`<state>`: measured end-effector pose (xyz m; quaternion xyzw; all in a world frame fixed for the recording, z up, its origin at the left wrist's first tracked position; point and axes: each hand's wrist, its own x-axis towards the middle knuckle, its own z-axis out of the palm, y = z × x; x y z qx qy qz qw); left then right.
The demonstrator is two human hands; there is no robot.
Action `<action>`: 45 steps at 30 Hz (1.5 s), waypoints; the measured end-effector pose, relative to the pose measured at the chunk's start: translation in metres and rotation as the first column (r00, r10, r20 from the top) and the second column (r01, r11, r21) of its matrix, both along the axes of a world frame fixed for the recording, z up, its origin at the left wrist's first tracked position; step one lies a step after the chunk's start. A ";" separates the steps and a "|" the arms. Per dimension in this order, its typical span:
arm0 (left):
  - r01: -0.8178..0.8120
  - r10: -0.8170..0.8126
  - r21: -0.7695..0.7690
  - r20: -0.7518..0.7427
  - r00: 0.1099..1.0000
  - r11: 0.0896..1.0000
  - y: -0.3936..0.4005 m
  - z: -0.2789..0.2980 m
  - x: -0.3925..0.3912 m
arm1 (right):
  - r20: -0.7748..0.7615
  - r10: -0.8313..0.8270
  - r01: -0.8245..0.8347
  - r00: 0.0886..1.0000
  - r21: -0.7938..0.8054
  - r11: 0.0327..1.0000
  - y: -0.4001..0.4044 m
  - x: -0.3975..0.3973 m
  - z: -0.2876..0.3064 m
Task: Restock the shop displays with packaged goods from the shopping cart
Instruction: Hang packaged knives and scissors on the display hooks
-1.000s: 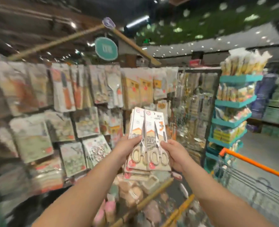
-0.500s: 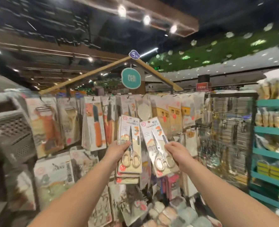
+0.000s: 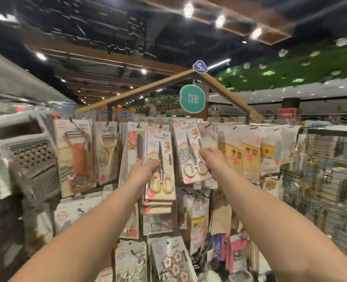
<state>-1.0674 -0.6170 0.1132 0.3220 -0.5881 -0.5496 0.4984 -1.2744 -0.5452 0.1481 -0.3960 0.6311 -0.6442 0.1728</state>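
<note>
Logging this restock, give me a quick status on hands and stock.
Left hand grips stack of scissor packs. Right hand holds one scissor pack up at top hook row. Nothing blocking.

The left hand hides the stacked scissors packs behind the front one; their count is unclear.

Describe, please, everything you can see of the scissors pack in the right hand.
The scissors pack is a carded blister pack: a white printed card under clear plastic, with a red sticker at its bottom corner. Inside lie metal scissors, pale handle rings down, blades up. It is held tilted, its top leaning left, against the top row of the display. The right hand pinches its right edge. Whether it hangs on a hook is unclear.
</note>
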 end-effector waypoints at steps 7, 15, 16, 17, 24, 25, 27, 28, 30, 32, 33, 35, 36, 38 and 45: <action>-0.025 0.026 -0.042 0.032 0.999 0.999 -0.003 0.002 0.005 | 0.058 -0.004 0.003 0.998 0.029 1.000 -0.023 -0.012 0.001; -0.028 0.028 -0.040 0.004 1.000 0.999 -0.003 0.001 0.008 | 0.082 0.010 -0.017 0.997 0.084 0.996 -0.029 -0.023 0.000; -0.029 0.029 -0.032 0.005 1.000 0.999 -0.004 0.000 0.008 | 0.094 0.004 -0.013 0.996 0.094 0.996 -0.028 -0.024 -0.001; -0.028 0.028 -0.025 0.001 1.000 0.999 -0.004 0.000 0.007 | 0.108 0.000 -0.012 0.994 0.107 0.994 -0.026 -0.023 -0.003; 0.021 -0.016 0.062 -0.071 0.997 0.998 0.000 -0.005 -0.006 | -0.073 0.114 -0.110 0.991 0.059 0.992 -0.002 -0.011 -0.028; 0.025 -0.019 0.072 -0.079 0.997 0.997 0.001 -0.006 -0.009 | -0.077 0.215 -0.210 0.974 0.071 0.975 0.005 -0.005 -0.030; 0.035 -0.025 0.100 -0.097 0.995 0.994 0.006 -0.006 -0.015 | -0.061 0.402 -0.390 0.914 0.141 0.910 0.019 0.006 -0.033; 0.039 -0.026 0.119 -0.106 0.994 0.992 0.009 -0.005 -0.018 | -0.045 0.463 -0.451 0.885 0.167 0.877 0.025 0.010 -0.034; 0.066 -0.048 0.138 -0.123 0.991 0.988 0.016 -0.003 -0.025 | -0.040 0.506 -0.490 0.861 0.196 0.849 0.031 0.018 -0.036; 0.095 -0.078 0.137 -0.122 0.990 0.986 0.023 -0.001 -0.030 | -0.051 0.486 -0.468 0.873 0.197 0.862 0.030 0.023 -0.037; 0.102 -0.085 0.136 -0.122 0.989 0.985 0.026 0.001 -0.032 | -0.056 0.466 -0.450 0.883 0.180 0.875 0.029 0.023 -0.038; 0.107 -0.089 0.147 -0.128 0.988 0.983 0.031 0.003 -0.034 | -0.078 0.405 -0.393 0.911 0.132 0.910 0.027 0.024 -0.040; 0.116 -0.095 0.160 -0.136 0.986 0.980 0.034 0.004 -0.035 | -0.090 0.373 -0.364 0.923 0.106 0.925 0.025 0.022 -0.041; 0.138 -0.109 0.188 -0.156 0.982 0.972 0.035 0.005 -0.035 | -0.078 0.332 -0.328 0.940 0.058 0.943 0.023 0.020 -0.043; 0.066 -0.038 0.229 -0.122 0.992 0.971 0.035 0.003 -0.030 | -0.030 0.265 -0.264 0.964 0.039 0.964 0.016 0.016 -0.047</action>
